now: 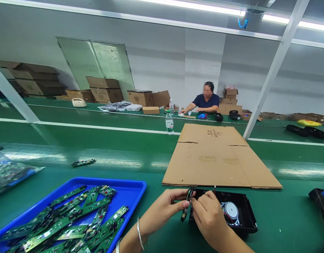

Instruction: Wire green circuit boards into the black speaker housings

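Observation:
My left hand [168, 205] pinches a narrow circuit board [187, 205], held upright at the left end of a black plastic housing [245, 214]. Against the board's right side, my right hand [208, 214] has its fingers closed; what lies between its fingertips is too small to make out. Inside the housing sits a round silver speaker [231, 211] with red and black wires. My right hand and wrist cover part of the housing. A blue tray [137, 188] to the left holds several green circuit boards [90, 211].
Behind the housing lies a flat cardboard sheet [220, 168]. A water bottle [169, 123] stands beyond it. A plastic bag [11, 172] is at far left, a loose board [83, 162] behind the tray, a black part [320, 200] at right. A person [208, 100] sits across.

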`<action>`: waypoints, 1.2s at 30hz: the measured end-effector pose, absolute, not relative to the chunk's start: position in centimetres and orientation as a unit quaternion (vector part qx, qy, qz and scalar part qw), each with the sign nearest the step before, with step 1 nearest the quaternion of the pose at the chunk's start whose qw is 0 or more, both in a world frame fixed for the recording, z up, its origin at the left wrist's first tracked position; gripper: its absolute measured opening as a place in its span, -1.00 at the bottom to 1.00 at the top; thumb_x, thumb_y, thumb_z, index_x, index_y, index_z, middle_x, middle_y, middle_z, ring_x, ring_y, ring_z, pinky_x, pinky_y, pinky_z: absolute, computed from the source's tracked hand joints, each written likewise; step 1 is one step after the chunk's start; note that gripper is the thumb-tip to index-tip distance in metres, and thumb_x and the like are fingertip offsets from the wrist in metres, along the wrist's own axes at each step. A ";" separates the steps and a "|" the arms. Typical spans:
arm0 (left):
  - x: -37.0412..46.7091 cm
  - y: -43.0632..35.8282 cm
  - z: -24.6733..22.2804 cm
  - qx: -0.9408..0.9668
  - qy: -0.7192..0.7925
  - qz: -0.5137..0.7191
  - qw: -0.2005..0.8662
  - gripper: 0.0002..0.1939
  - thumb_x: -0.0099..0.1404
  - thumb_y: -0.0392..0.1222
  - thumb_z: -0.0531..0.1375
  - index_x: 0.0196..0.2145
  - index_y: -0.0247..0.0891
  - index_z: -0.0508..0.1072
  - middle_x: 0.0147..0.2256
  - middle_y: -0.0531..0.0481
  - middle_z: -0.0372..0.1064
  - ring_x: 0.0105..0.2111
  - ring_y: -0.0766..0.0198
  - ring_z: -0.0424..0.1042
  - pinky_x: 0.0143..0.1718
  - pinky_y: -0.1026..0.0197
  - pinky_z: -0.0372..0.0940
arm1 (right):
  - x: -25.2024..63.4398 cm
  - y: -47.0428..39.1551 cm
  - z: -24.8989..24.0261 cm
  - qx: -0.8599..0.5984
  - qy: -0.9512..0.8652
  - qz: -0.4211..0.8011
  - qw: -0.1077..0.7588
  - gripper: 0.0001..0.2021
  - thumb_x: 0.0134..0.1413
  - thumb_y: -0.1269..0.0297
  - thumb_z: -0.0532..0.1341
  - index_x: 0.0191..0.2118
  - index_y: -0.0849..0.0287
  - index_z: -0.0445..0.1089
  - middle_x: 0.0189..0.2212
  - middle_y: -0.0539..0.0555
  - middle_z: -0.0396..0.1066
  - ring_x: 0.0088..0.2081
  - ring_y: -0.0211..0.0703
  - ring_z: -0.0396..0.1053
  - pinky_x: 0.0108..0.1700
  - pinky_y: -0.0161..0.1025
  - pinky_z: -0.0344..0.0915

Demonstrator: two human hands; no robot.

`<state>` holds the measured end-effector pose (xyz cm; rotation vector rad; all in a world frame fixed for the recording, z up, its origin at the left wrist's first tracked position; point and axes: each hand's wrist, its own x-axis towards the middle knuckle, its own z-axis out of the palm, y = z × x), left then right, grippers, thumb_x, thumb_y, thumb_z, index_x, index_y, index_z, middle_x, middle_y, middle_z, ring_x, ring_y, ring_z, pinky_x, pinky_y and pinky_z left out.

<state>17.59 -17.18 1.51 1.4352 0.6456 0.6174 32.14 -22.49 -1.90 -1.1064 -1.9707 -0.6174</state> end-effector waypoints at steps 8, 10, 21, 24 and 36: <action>17.2 -17.0 1.3 0.678 0.297 0.257 0.622 -0.60 -0.04 -0.04 0.28 -0.22 -0.26 0.49 -0.26 -0.07 0.49 -0.22 0.04 0.38 -0.22 0.11 0.30 | 32.3 -22.3 -2.5 -0.412 -0.776 -0.257 0.402 -0.74 0.13 0.55 -0.04 -0.45 0.22 0.31 -0.66 0.00 0.21 -0.58 -0.27 0.13 -0.50 -0.26 0.03; 17.3 -17.0 1.1 0.677 0.306 0.260 0.617 -0.60 -0.05 -0.08 0.28 -0.22 -0.27 0.48 -0.25 -0.08 0.48 -0.21 0.05 0.37 -0.28 0.15 0.32 | 32.2 -22.4 -2.5 -0.421 -0.780 -0.244 0.393 -0.72 0.13 0.55 -0.05 -0.47 0.22 0.31 -0.67 0.00 0.22 -0.58 -0.26 0.13 -0.49 -0.26 0.04; 17.0 -18.3 2.1 0.724 0.406 0.198 0.522 -0.73 0.00 -0.15 0.20 -0.28 -0.18 0.33 -0.48 0.10 0.41 -0.44 0.24 0.40 -0.39 0.26 0.29 | 41.3 -24.5 0.3 -0.640 -0.732 0.052 0.227 -0.81 0.13 0.41 0.01 -0.24 0.15 0.36 -0.35 0.06 0.45 -0.32 -0.16 0.38 -0.37 -0.30 0.18; 17.7 -19.6 2.0 0.692 0.383 0.129 0.598 -0.74 0.02 -0.16 0.17 -0.29 -0.18 0.23 -0.59 0.20 0.30 -0.56 0.35 0.32 -0.51 0.34 0.24 | 43.0 -25.4 -0.6 -0.651 -0.746 0.064 0.125 -0.83 0.05 0.44 0.09 -0.26 0.11 0.37 -0.40 0.05 0.45 -0.36 -0.13 0.39 -0.42 -0.31 0.15; 24.7 -20.6 -0.4 0.716 0.432 0.220 0.503 -0.80 0.17 -0.29 -0.03 -0.21 -0.23 0.11 -0.49 0.04 0.30 -0.46 0.25 0.37 -0.37 0.20 0.31 | 39.2 -24.7 -2.0 -0.727 -0.684 0.039 -0.033 -0.70 -0.08 0.65 0.05 -0.21 0.26 0.32 -0.24 0.20 0.37 -0.19 0.00 0.31 -0.31 -0.23 0.22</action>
